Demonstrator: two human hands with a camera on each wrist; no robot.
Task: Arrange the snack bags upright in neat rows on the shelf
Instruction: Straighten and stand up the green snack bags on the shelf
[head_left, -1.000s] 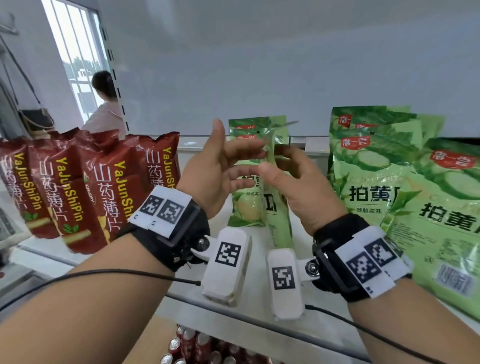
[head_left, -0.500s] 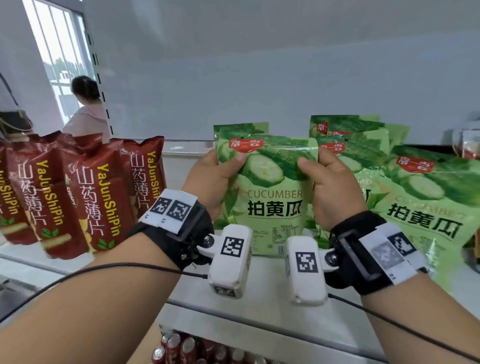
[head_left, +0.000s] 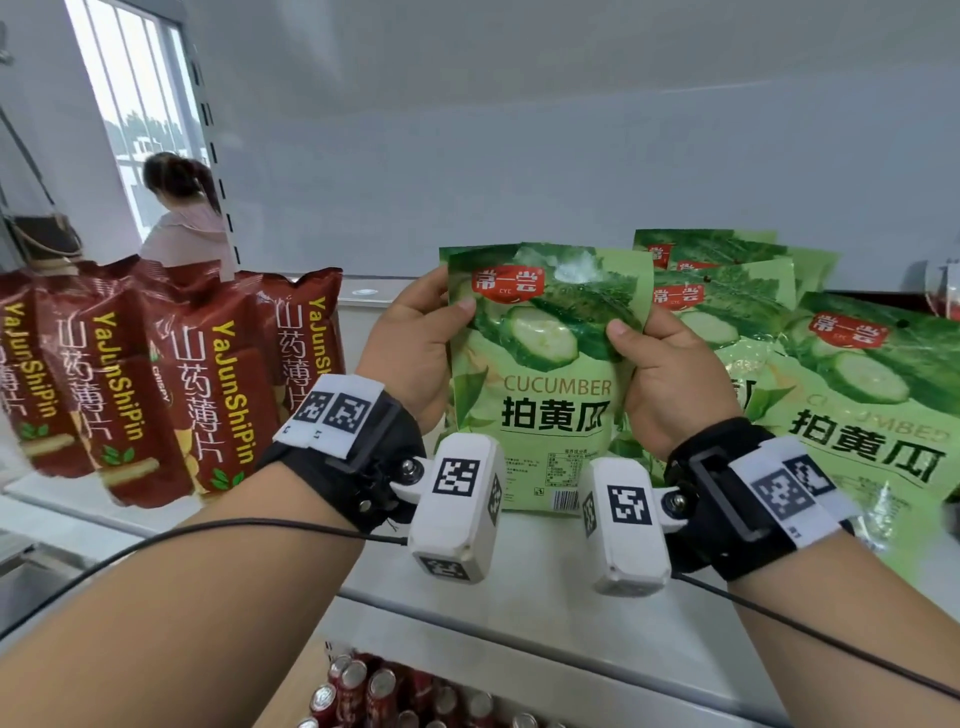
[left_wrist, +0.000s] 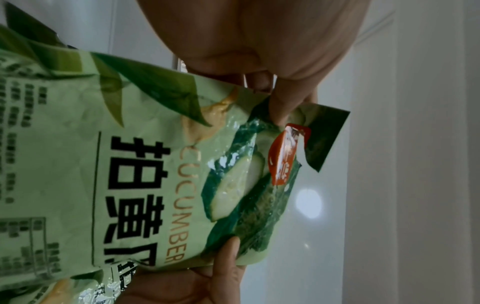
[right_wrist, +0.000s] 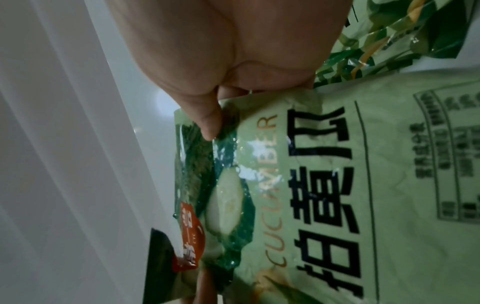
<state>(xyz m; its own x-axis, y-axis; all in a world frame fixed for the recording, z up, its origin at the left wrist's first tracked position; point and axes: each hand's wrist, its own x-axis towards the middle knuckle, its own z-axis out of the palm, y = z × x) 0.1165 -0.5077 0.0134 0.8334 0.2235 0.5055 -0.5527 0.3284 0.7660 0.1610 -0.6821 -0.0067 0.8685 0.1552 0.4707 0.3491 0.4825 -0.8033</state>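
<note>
Green glossy cucumber snack bag (head_left: 545, 374) stands upright at the middle of the white shelf (head_left: 519, 613), the left hand (head_left: 415, 348) pinching its left edge and the right hand (head_left: 660, 374) its right, thumbs in front. Just behind to the right lean more green cucumber bags (head_left: 872, 395); leftward stands a row of dark red snack bags (head_left: 156, 384).

White wall (head_left: 519, 156), barred window (head_left: 140, 93) at left.
</note>
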